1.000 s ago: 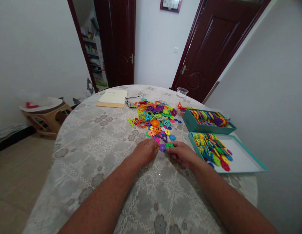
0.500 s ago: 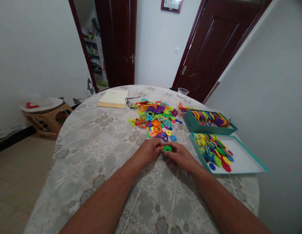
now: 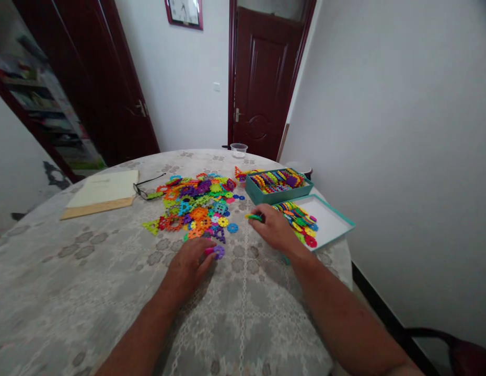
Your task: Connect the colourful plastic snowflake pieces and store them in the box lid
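A heap of colourful plastic interlocking pieces (image 3: 196,203) lies on the round table (image 3: 110,271), which has a lace cloth. My left hand (image 3: 190,267) rests on the cloth with its fingers pinched on a pink and a purple piece (image 3: 215,252). My right hand (image 3: 274,227) is raised a little above the table and grips a green piece (image 3: 253,217) by its fingertips, close to the teal box lid (image 3: 329,222). That lid holds several sorted pieces. A teal box (image 3: 276,187) behind it is full of pieces.
Glasses (image 3: 147,188) and a paper booklet (image 3: 104,192) lie at the back left of the table. A small clear cup (image 3: 239,150) stands at the far edge. Dark wooden doors (image 3: 262,83) and a white wall are behind. A chair (image 3: 454,350) shows at lower right.
My hands have parted. The right hand has carried the green piece right toward the box lid; the left hand stays low with the pink and purple pieces. The view has turned right.
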A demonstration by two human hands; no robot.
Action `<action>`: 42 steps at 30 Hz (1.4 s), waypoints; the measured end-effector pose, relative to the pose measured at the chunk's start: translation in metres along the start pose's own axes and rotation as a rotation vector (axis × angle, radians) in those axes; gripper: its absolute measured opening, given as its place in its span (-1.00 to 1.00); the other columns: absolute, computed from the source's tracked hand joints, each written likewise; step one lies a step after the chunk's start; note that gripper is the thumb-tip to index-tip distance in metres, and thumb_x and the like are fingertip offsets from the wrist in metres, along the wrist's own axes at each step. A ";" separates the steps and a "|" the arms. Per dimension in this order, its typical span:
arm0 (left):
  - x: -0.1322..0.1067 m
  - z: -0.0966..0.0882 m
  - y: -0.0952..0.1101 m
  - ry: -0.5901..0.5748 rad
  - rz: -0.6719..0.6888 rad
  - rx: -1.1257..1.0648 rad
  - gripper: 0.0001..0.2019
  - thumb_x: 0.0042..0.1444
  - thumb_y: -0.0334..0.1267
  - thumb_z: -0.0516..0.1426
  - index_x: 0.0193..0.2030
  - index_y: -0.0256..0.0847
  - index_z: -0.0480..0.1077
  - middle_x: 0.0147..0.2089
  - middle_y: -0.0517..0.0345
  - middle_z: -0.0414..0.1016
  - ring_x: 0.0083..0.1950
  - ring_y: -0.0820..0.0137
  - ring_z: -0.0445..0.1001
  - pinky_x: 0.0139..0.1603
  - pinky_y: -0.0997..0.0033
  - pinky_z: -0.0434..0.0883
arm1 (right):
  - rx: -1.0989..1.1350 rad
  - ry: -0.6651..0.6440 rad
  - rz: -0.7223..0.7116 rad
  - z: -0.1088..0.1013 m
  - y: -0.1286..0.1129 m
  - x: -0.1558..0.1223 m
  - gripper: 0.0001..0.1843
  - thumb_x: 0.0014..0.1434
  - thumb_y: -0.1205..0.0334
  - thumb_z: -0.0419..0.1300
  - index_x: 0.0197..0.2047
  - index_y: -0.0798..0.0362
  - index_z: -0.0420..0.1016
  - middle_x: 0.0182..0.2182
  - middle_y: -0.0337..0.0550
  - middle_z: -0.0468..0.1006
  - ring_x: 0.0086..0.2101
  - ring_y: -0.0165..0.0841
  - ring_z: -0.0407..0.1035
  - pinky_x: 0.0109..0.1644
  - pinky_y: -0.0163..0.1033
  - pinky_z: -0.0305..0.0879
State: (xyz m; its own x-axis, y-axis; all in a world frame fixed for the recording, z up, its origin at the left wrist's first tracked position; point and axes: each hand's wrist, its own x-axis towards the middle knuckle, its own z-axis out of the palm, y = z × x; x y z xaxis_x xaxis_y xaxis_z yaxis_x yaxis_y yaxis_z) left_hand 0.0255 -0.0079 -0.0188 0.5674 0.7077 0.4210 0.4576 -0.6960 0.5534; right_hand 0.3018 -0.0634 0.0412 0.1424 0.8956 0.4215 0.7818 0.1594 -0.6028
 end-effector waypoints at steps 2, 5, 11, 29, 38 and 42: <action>-0.002 0.003 -0.003 -0.002 0.084 0.065 -0.74 0.31 -0.13 0.17 0.04 -0.13 0.57 0.07 -0.06 0.61 0.15 0.10 0.52 0.23 0.02 0.46 | -0.185 0.156 0.051 -0.022 0.026 0.009 -0.92 0.25 0.29 0.25 -0.17 0.04 0.54 -0.21 -0.12 0.59 -0.17 -0.26 0.43 -0.02 -0.21 0.27; -0.004 0.005 -0.005 -0.022 0.107 0.147 -0.72 0.27 -0.20 0.21 0.09 -0.13 0.56 0.11 -0.10 0.57 0.16 0.08 0.50 0.22 -0.02 0.47 | -0.421 0.232 0.201 -0.047 0.066 0.014 -0.89 0.24 0.33 0.21 -0.16 0.08 0.55 -0.19 0.00 0.60 -0.13 -0.19 0.43 0.01 -0.18 0.25; -0.006 0.007 -0.002 -0.055 0.036 0.245 -0.66 0.20 -0.21 0.33 0.11 -0.17 0.55 0.20 -0.14 0.52 0.24 0.03 0.45 0.30 -0.05 0.41 | -0.674 0.179 0.476 -0.062 0.118 0.009 -0.76 0.24 0.32 0.22 -0.04 0.16 0.59 -0.14 0.16 0.60 -0.12 -0.11 0.46 -0.05 -0.15 0.25; -0.006 0.005 0.005 -0.118 0.016 0.282 -0.80 0.23 -0.18 0.34 -0.02 -0.11 0.61 0.15 -0.04 0.56 0.16 0.11 0.49 0.21 0.07 0.41 | -0.445 -0.176 -0.277 0.084 -0.002 -0.030 -0.54 0.45 0.20 0.08 0.34 0.16 0.37 0.33 0.18 0.38 0.36 -0.05 0.15 0.42 0.04 0.12; -0.004 0.001 0.012 -0.188 0.031 0.287 -0.84 0.21 -0.17 0.34 -0.15 -0.17 0.53 0.02 -0.03 0.56 0.03 0.18 0.50 0.09 0.20 0.42 | -0.501 -0.257 -0.149 0.086 0.003 -0.022 -0.81 0.42 0.17 0.14 0.00 0.06 0.49 0.00 0.07 0.52 0.04 -0.11 0.33 0.16 -0.07 0.24; -0.002 0.003 0.011 -0.207 0.046 0.305 -0.87 0.25 -0.21 0.30 -0.15 -0.20 0.51 -0.03 -0.04 0.56 0.02 0.19 0.50 0.09 0.20 0.42 | -0.507 -0.197 -0.101 0.090 0.003 -0.020 -0.63 0.40 0.15 0.17 0.21 0.09 0.43 0.15 0.14 0.46 0.14 -0.07 0.27 0.21 -0.05 0.20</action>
State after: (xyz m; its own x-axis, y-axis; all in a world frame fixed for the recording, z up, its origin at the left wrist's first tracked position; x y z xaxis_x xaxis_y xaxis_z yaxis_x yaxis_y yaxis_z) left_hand 0.0314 -0.0175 -0.0156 0.7045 0.6567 0.2691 0.5933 -0.7530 0.2845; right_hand 0.2468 -0.0438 -0.0300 -0.0265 0.9548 0.2961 0.9870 0.0719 -0.1438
